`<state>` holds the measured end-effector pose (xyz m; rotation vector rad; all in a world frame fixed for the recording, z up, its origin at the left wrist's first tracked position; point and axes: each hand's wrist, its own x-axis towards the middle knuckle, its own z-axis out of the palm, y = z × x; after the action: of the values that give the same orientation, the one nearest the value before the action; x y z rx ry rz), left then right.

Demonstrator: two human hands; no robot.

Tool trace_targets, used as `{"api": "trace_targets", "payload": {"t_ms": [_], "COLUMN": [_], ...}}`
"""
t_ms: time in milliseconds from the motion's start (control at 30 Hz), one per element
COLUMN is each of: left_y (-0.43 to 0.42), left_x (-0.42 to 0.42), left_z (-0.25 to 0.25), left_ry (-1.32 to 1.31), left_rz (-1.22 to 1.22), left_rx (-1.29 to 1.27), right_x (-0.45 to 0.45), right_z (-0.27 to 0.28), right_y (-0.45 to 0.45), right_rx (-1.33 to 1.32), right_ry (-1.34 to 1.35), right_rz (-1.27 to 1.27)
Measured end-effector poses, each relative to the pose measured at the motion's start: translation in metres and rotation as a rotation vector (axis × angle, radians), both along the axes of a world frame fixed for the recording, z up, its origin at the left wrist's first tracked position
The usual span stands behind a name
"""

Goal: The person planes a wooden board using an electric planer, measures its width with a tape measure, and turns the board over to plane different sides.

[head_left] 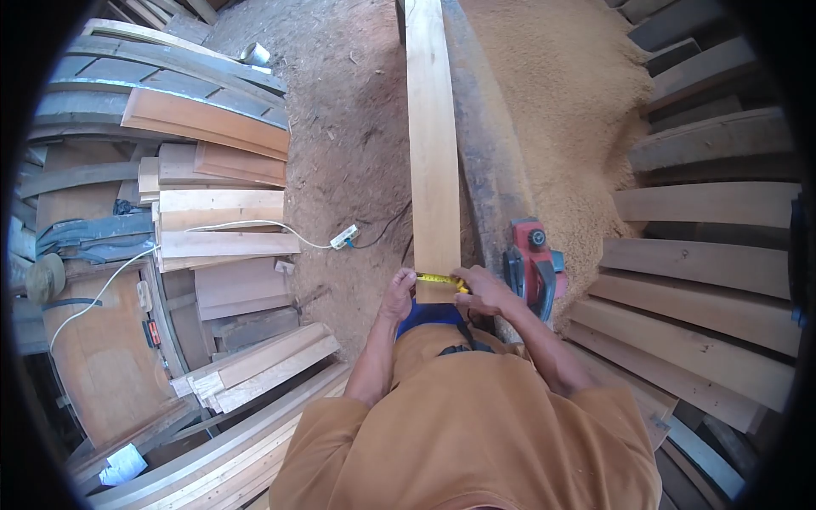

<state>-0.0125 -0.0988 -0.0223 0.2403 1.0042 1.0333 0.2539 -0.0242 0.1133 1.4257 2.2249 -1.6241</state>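
Fingers [408, 278] around tape measure [435, 278], left hand [397, 295] and right hand [486, 292] astride pale plank [434, 144], amid sawdust [565, 102] and stacked boards [701, 266]

The marks on the yellow tape [436, 278] were too small to read, and the right hand [486, 291] partly hid its case. The view's upper edge cut off the long board [433, 144].

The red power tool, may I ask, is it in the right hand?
No, the right hand holds the tape measure, apart from the red power tool.
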Motion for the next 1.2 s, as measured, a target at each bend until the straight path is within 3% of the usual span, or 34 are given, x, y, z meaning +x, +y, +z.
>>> {"api": "trace_targets", "payload": {"t_ms": [167, 367, 567, 967, 1200], "left_y": [0.008, 0.0, 0.002, 0.003, 0.003], "left_x": [0.004, -0.011, -0.006, -0.003, -0.009], "left_z": [0.02, -0.018, 0.011, -0.001, -0.008], "left_ry": [-0.045, 0.028, -0.099, 0.099, 0.069], "left_rz": [0.136, -0.006, 0.054, 0.003, -0.02], "left_rx": [-0.049, -0.005, -0.057, -0.052, -0.032], "right_x": [0.008, 0.008, 0.001, 0.029, 0.034], "right_z": [-0.007, -0.016, -0.017, -0.025, -0.024], "right_y": [-0.001, 0.005, 0.007, -0.001, -0.004], "right_rx": [-0.016, -0.005, -0.036, 0.007, -0.009], "right_ry": [-0.038, -0.032, -0.059, -0.057, -0.102], "right_rz": [-0.038, -0.013, 0.033, -0.06, -0.048]}}
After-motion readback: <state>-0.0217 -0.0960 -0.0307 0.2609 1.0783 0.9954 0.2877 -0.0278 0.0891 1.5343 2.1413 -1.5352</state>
